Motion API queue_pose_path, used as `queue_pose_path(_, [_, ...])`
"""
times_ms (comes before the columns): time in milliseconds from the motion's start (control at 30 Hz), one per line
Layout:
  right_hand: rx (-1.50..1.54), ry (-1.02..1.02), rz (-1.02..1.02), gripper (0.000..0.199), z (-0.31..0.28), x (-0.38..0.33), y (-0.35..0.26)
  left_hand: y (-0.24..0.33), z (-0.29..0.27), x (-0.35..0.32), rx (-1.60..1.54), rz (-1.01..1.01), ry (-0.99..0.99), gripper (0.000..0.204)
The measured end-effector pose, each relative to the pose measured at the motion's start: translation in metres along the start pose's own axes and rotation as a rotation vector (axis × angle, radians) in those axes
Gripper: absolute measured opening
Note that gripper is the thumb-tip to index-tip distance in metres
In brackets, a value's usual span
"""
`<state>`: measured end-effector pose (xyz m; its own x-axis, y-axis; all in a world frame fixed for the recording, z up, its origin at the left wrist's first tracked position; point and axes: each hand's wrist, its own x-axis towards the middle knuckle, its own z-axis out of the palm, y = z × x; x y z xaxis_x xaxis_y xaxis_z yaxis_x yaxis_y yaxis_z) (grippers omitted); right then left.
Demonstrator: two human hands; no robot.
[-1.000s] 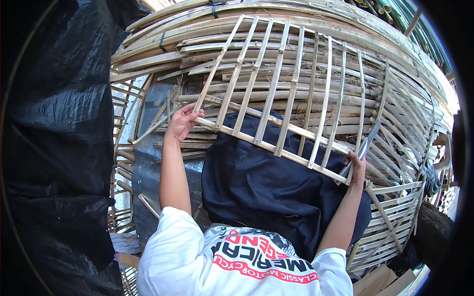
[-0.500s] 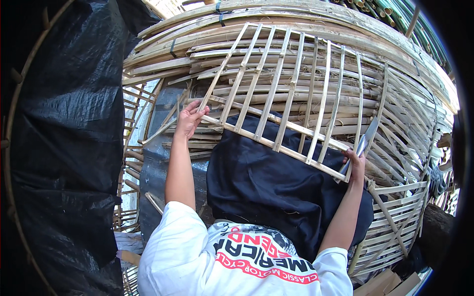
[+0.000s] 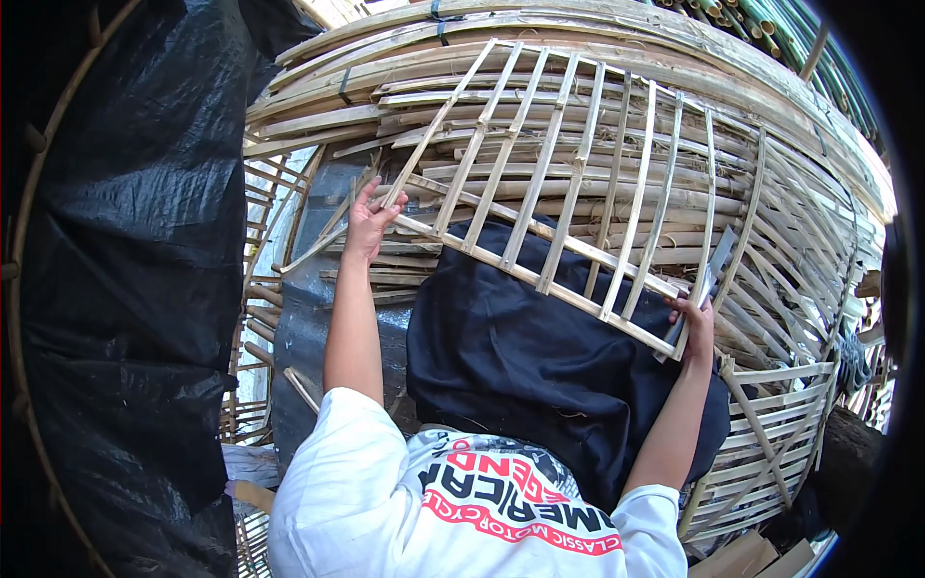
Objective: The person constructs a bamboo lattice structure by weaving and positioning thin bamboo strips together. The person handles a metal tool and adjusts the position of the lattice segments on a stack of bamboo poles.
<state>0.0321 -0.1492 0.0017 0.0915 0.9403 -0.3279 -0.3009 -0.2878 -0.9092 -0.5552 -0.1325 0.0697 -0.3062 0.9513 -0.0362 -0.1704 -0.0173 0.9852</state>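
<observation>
A slatted bamboo frame (image 3: 525, 205), with several thin strips joined across long rails, is held tilted over my lap. My left hand (image 3: 368, 226) has its near left corner between thumb and fingers, the fingers partly stretched. At the opposite end, my right hand (image 3: 696, 328) is closed round the near right corner. That same hand also has a knife (image 3: 720, 256), its blade pointing up and away beside the last strip. Part of the knife's handle is hidden by my fingers. Dark cloth (image 3: 520, 337) covers my lap beneath the frame.
Beyond the frame lies a big stack of split bamboo strips (image 3: 405, 125). Black plastic sheeting (image 3: 125, 270) hangs at the left. Slatted bamboo panels (image 3: 766, 433) stand at the right, near cardboard (image 3: 737, 559). Green bamboo poles (image 3: 771, 24) lie at the far right.
The fingers of my left hand have loosened and stretched a little at the corner. The knife blade has turned slightly. The frame has barely moved.
</observation>
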Motion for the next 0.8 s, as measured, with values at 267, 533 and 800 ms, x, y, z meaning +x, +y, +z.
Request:
queue_pose_path(267, [-0.06,0.004,-0.023,0.05,-0.012,0.009,0.011,0.002,0.003,-0.001,0.23,0.076,-0.083,0.067])
queue_pose_path(533, [-0.093,0.105,-0.043,0.047,-0.009,0.01,0.016,-0.011,0.005,-0.012,0.284,0.1,-0.161,0.059])
queue_pose_path(800, [0.016,0.147,-0.114,0.044,-0.015,0.021,0.026,-0.02,0.0,-0.013,0.331,0.12,-0.114,0.063])
